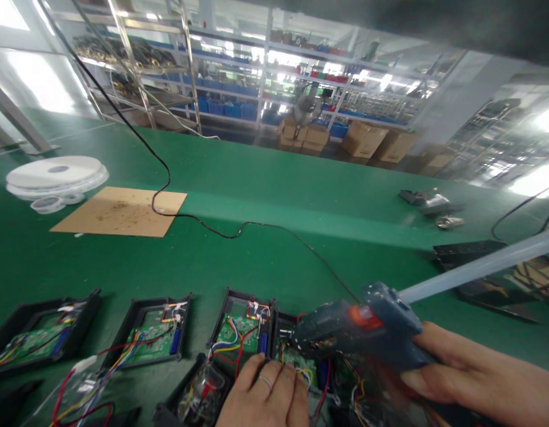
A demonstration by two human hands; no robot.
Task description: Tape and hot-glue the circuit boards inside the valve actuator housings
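My right hand [465, 370] is wrapped round the handle of a dark blue hot glue gun [341, 332] with a long whitish glue stick [483, 267] in its back. The nozzle points left, over a black plastic housing [281, 323] holding a green circuit board and coloured wires; the gun covers part of it. My left hand [268, 391] lies at that housing's near side, fingers close together and curled down onto it and its wires, thumb hidden. Beside it, another open housing [227, 293] shows a green board [239, 325] and a blue part.
More housings with boards [145, 344] stand to the left, wires trailing forward. A black cable [239, 228] crosses the green table [203, 261] to the gun. Cardboard [114, 213], white reels [56, 175], metal parts [434, 201] and a black tray [474, 255] lie farther off.
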